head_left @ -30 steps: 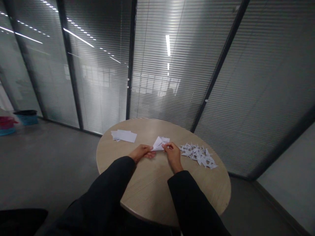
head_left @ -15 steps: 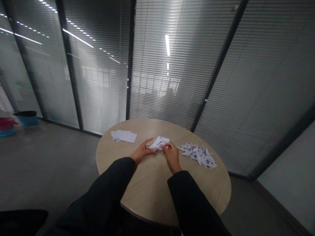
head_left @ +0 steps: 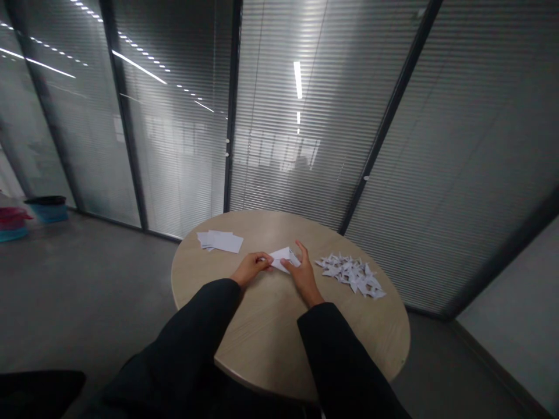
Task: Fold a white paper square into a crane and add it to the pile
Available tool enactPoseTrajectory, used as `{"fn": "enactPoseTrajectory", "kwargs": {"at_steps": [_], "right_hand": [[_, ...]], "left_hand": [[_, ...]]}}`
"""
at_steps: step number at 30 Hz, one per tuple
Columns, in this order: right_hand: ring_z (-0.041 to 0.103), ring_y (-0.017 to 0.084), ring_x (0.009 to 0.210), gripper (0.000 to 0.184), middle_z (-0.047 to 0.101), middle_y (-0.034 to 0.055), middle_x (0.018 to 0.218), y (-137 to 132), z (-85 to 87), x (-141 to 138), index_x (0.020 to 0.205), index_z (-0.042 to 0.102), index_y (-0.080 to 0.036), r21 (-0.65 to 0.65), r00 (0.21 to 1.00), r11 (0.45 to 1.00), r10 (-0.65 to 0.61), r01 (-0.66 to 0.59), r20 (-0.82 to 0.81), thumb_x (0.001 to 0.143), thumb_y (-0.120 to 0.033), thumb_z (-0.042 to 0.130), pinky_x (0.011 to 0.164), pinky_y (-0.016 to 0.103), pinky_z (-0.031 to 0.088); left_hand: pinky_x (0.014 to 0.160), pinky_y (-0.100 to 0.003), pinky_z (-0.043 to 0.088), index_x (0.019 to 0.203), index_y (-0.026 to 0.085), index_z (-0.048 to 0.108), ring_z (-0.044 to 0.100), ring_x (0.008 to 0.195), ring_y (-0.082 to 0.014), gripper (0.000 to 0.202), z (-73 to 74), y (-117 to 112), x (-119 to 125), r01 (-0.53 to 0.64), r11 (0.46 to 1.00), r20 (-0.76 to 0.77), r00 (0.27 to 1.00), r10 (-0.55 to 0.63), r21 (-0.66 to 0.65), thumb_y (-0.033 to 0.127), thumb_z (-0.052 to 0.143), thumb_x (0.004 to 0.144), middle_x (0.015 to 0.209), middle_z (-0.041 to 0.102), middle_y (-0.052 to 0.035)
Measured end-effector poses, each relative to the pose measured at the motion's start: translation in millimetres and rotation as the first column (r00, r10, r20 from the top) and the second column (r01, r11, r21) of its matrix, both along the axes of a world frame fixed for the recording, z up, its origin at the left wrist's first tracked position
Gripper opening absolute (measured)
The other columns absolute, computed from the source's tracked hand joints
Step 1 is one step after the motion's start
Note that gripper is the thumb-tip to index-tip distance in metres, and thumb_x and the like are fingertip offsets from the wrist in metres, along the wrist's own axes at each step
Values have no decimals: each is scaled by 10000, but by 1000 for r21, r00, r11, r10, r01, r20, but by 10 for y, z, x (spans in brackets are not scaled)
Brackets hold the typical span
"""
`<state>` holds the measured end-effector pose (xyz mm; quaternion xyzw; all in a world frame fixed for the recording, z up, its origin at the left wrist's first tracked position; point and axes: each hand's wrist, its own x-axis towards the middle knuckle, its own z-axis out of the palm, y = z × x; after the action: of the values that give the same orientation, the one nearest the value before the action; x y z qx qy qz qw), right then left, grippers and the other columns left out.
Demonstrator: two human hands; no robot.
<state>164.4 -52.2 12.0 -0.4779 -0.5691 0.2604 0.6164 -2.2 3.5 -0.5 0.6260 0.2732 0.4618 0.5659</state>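
Note:
A partly folded sheet of white paper [head_left: 280,256] lies between my hands near the middle of the round table. My left hand [head_left: 253,267] pinches its left corner, fingers closed together. On the other side, my right hand [head_left: 304,273] has its thumb on the paper's right part, the index finger raised and spread away from it. To the right is a pile of folded white paper pieces [head_left: 350,273] with pointed tips. A small stack of flat white paper sheets [head_left: 224,241] rests at the left.
The wooden round table [head_left: 271,343] stands close to a glass partition with blinds [head_left: 301,174]. On the floor at far left are a blue bin with a black liner [head_left: 48,210] and one with a red liner [head_left: 13,221].
My left hand has gone from spread fingers to a pinch on the paper's left corner. My right hand has opened from its pinch, index finger lifted. The folded paper has changed shape.

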Motion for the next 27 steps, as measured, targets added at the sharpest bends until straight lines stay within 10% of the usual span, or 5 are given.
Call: {"fn": "enactPoseTrajectory", "kwargs": {"at_steps": [10,19,27], "right_hand": [[623,234,792,401,684,77,834,90,-65,83,822,634,-151,-53,996,999,-9,5,-92,570,-446,735,676,319,480],[628,197,663,380,682,51,736,7,-38,-12,740,613,-151,-158,984,974,151,-165,-96,528,-422,775,583,285,478],[587,156,607,317,655,12,693,14,-33,-33,779,635,-147,-186,976,963,210,-197,53,553,-336,754,553,249,441]], "left_hand": [[643,-266,482,778,117,632,615,630,-144,415,-16,9,-3,10,996,-32,999,-7,94,486,721,610,687,633,-30],[553,-224,474,1184,163,472,514,506,-82,591,50,-44,-50,-99,990,89,992,90,101,366,690,673,575,474,83],[549,-211,435,1151,155,491,520,548,-87,539,22,-10,-30,-182,974,76,982,173,135,291,686,668,615,524,58]]}}
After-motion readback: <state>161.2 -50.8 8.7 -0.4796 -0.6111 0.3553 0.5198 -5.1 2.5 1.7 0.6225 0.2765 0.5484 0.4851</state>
